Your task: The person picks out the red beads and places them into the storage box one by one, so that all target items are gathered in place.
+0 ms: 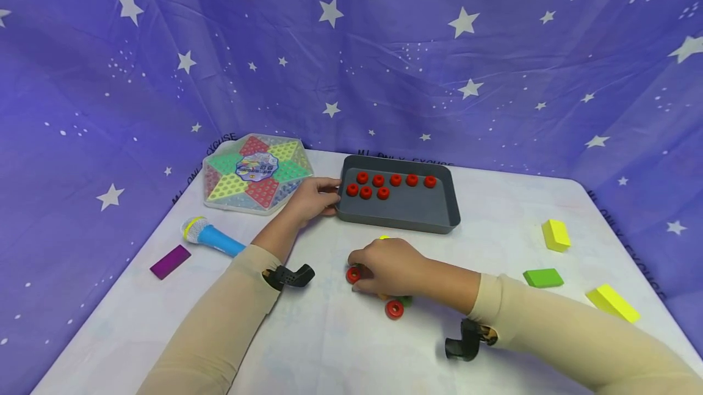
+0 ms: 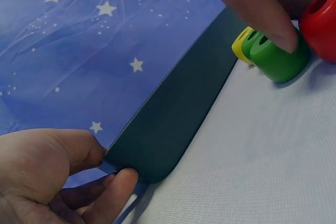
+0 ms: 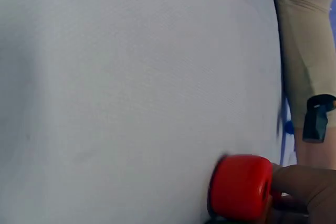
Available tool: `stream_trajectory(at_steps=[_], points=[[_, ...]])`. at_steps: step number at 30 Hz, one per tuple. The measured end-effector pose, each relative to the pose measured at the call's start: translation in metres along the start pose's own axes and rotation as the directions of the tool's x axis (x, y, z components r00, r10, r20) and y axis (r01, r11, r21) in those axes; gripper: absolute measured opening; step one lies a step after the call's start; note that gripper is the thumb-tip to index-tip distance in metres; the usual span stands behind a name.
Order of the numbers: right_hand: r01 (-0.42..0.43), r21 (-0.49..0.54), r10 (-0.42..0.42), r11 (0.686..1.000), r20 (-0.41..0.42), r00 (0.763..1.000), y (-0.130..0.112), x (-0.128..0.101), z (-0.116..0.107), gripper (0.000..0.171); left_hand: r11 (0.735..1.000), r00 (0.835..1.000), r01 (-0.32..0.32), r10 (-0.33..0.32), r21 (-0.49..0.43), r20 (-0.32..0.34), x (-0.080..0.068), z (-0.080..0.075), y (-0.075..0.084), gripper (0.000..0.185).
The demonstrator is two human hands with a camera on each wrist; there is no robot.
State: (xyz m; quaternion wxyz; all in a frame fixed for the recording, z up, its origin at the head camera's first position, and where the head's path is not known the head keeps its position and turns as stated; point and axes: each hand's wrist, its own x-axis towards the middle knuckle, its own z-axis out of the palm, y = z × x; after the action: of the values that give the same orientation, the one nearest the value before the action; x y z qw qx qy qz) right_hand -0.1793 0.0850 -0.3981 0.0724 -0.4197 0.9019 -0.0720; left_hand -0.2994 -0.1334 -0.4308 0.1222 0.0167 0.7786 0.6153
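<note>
A dark grey tray [image 1: 406,215] lies at the back of the table, with several red beads [image 1: 382,193] standing in two rows inside it. My left hand [image 1: 314,201] grips the tray's left edge by the near corner, thumb and fingers on its wall. In front of the tray, my right hand [image 1: 392,265] curls thumb and forefinger round a red bead [image 1: 353,275]. Another red bead [image 1: 394,309] rests just below that hand. In the left wrist view, green beads [image 2: 275,64] and a yellow bead [image 2: 239,46] stand by the right fingers. The right palm hides part of this group from above.
A Chinese checkers board [image 1: 258,169] lies at the back left, near a blue toy microphone [image 1: 219,240] and a purple block [image 1: 170,262]. On the right are yellow blocks [image 1: 556,235] and a green block [image 1: 544,278]. A starry purple cloth [image 1: 395,114] hangs behind the table.
</note>
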Motion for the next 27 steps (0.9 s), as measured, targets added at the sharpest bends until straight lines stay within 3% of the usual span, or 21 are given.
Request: stream_trajectory(at_steps=[6, 11, 14, 18, 27], points=[[0.001, -0.055, -0.001, 0.998, -0.005, 1.000, -0.004, -0.002, 0.001, 0.019, 1.000, 1.000, 0.001, -0.001, -0.001, 0.000, -0.001, 0.001, 0.002, 0.047], [0.017, 0.033, -0.016, 0.999, -0.013, 1.000, -0.001, -0.008, -0.019, 0.013, 1.000, 1.000, 0.002, -0.002, -0.009, 0.008, -0.001, 0.000, 0.002, 0.047], [-0.002, 0.081, 0.003, 0.997, -0.008, 1.000, 0.005, -0.012, -0.039, 0.019, 1.000, 1.000, 0.001, -0.001, -0.014, 0.015, -0.001, -0.001, 0.000, 0.047], [-0.048, 0.080, 0.048, 0.996, -0.004, 0.999, 0.022, -0.014, -0.066, 0.029, 1.000, 1.000, -0.004, 0.005, -0.014, 0.021, 0.000, -0.001, -0.001, 0.048], [-0.135, 0.067, 0.131, 0.989, 0.060, 0.990, 0.078, -0.006, -0.108, 0.032, 1.000, 1.000, -0.009, 0.009, -0.009, 0.023, -0.001, -0.001, -0.001, 0.050]])
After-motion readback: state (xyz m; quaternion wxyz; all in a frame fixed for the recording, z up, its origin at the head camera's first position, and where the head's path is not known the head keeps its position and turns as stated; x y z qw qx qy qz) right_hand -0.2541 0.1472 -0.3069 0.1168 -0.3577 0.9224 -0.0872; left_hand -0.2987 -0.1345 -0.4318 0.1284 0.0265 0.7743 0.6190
